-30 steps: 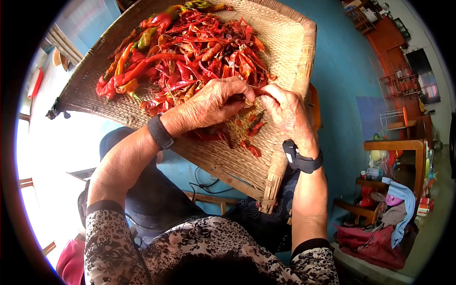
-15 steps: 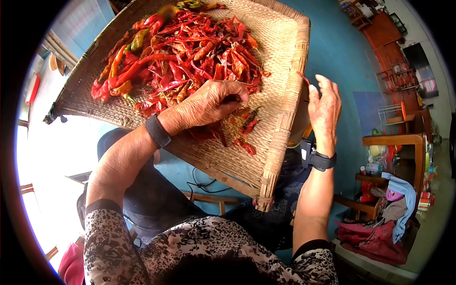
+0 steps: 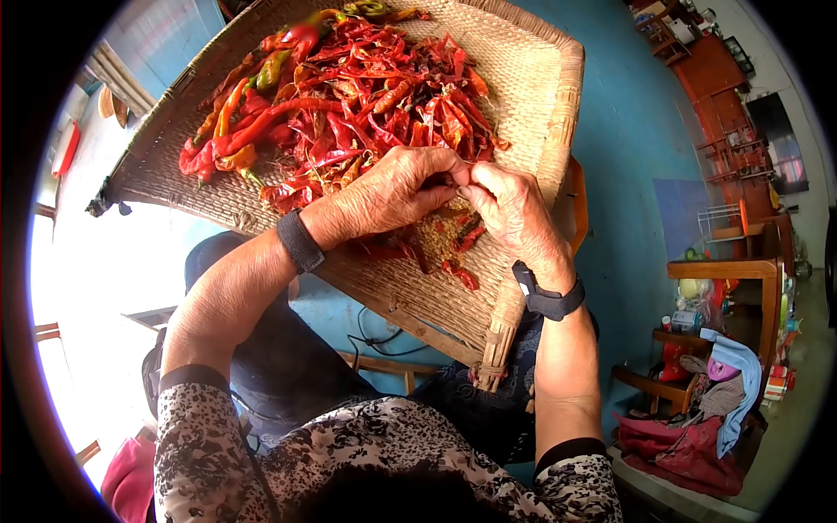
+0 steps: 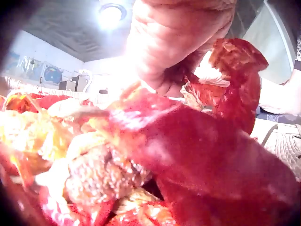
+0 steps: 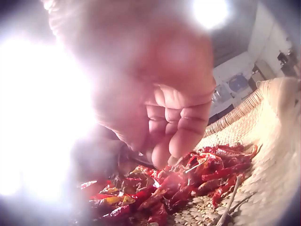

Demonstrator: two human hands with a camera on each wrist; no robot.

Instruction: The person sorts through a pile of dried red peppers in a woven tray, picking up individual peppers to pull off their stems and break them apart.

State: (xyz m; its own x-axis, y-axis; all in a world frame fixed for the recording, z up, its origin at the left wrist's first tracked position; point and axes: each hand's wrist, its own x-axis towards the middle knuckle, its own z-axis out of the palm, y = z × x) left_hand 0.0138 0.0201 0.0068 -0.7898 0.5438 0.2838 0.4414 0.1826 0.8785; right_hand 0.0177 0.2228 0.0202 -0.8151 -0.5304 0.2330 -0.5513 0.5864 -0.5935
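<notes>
Over the lower part of a woven tray (image 3: 523, 65), the left hand (image 3: 388, 196) pinches a dried red pepper, mostly hidden in the head view. The left wrist view shows a wrinkled red pepper (image 4: 237, 84) beside the left hand (image 4: 181, 37). The right hand (image 3: 519, 213) meets the left fingertips, thumb and forefinger pinched at the same pepper; its other fingers curl in the right wrist view, where the hand (image 5: 160, 89) hides the grip. A heap of red peppers (image 3: 375, 96) lies beyond. Below the hands are pale seeds (image 3: 432, 235) and a few red pieces (image 3: 460, 275).
An orange-edged container (image 3: 579, 205) stands beyond the tray's right edge. The tray's near corner (image 3: 491, 370) lies over the person's lap. At right are a wooden chair (image 3: 667, 383) with cloths and another piece of wooden furniture (image 3: 767, 270). A dark cable (image 3: 370, 340) lies below the tray.
Half a second ago the right hand was out past the tray's right edge with a red piece at its fingertips; now it is back against the left fingertips. The left hand stays over the tray.
</notes>
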